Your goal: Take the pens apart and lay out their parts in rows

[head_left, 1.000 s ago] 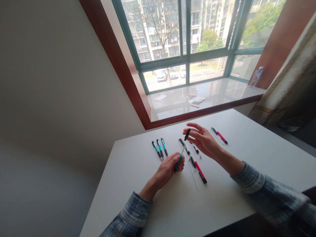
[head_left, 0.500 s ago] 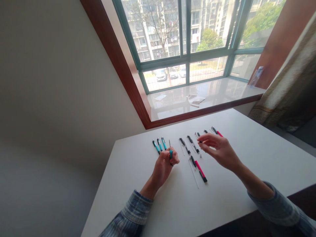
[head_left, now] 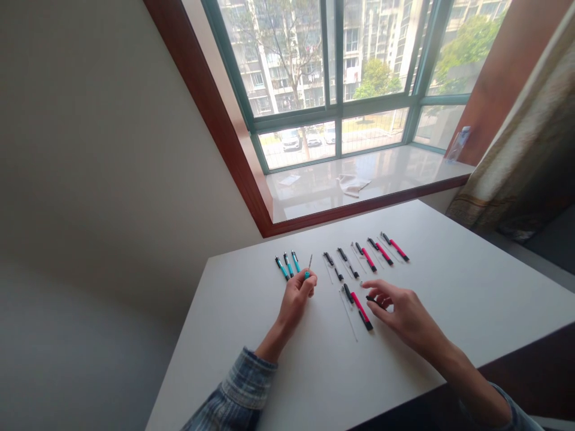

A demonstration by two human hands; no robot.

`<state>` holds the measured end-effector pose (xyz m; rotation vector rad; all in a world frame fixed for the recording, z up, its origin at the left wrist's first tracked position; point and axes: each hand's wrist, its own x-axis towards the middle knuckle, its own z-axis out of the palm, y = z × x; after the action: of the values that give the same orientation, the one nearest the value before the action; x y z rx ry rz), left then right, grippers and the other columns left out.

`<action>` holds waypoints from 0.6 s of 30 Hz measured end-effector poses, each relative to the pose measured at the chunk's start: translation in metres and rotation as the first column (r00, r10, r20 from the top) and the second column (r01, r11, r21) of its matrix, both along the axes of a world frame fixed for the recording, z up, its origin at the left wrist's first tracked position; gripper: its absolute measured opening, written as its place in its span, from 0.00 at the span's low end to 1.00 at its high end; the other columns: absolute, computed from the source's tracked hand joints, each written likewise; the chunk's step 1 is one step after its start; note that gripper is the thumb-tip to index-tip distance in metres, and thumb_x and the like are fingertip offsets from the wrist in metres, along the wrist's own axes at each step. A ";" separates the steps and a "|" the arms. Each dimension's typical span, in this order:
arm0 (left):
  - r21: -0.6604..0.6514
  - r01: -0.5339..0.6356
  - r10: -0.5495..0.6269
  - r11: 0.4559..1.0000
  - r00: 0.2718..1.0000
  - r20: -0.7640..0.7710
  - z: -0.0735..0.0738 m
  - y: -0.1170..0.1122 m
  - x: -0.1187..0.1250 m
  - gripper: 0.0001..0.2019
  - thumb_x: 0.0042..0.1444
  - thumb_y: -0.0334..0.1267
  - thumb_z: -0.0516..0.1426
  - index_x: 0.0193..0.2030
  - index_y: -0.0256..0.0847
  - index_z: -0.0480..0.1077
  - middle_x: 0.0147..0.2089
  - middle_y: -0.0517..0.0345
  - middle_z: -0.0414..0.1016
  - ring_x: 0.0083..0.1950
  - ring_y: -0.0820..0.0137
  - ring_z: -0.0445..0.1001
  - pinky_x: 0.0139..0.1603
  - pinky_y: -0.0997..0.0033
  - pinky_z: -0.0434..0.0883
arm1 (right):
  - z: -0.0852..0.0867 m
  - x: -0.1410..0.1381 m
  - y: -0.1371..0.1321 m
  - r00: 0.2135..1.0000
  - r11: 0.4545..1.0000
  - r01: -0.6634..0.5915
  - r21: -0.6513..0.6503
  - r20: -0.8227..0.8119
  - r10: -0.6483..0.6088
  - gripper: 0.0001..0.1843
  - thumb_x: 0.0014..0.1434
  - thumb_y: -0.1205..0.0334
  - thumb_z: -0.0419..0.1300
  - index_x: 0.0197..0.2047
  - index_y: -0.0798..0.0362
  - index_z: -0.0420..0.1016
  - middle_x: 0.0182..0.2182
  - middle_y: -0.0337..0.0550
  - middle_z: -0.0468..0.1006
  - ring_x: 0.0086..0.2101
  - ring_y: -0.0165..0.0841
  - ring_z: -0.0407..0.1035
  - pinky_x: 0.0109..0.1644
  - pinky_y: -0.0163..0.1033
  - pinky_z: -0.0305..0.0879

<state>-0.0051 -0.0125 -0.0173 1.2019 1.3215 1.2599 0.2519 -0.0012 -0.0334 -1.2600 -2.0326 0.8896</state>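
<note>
Head cam: L hand (head_left: 295, 296) closed in a fist around teal barrel (head_left: 307, 275), only the top end showing above the fingers. Metal rod (head_left: 309, 262) sticks up out of it, long axis near upright, tilted a bit R, tip toward window (head_left: 339, 111). Barrel sits at thumb side of the fist, rest hidden by fingers.

R hand (head_left: 402, 308) pinches small blk part (head_left: 371, 299) btwn thumb & fingers, palm hollow; part's long axis runs roughly L–R w/ slight slope, visible end pointing L, other end hidden in the grip. Index finger reaches out nr a tiny silver piece (head_left: 361, 283); can't tell if touching.

Just L of R hand: pink barrel (head_left: 359, 304) on white table (head_left: 309, 371), slanting far-L to near-R, blk end toward person; thin white refill (head_left: 349, 317) alongside, approx same slant. Three teal pens (head_left: 288, 264) lie side by side just beyond L hand, clip ends away from person. Beyond R hand, 3 more pink barrels (head_left: 384, 254), slanted alike, w/ blk pcs.
</note>
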 end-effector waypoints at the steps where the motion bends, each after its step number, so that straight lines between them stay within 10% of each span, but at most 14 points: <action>1: 0.000 0.002 -0.002 1.000 1.000 -0.002 0.000 0.000 0.000 0.14 0.58 0.45 0.56 0.27 0.41 0.60 0.25 0.67 0.52 0.26 0.74 0.51 0.29 0.73 0.53 | -0.001 -0.001 -0.001 1.000 1.000 0.005 -0.003 -0.008 -0.005 0.17 0.63 0.57 0.59 0.56 0.44 0.75 0.38 0.41 0.82 0.36 0.37 0.77 0.43 0.42 0.75; 18: 0.012 0.022 -0.022 1.000 0.999 -0.023 -0.002 -0.003 -0.002 0.13 0.59 0.44 0.57 0.28 0.41 0.62 0.26 0.66 0.55 0.27 0.73 0.53 0.30 0.74 0.55 | 0.000 -0.002 -0.006 0.997 0.997 0.063 0.041 0.052 -0.065 0.10 0.64 0.56 0.59 0.45 0.46 0.79 0.37 0.41 0.83 0.34 0.38 0.77 0.42 0.43 0.73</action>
<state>-0.0072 -0.0157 -0.0190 1.2398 1.3154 1.2435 0.2502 -0.0067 -0.0336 -1.3323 -2.0290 0.7911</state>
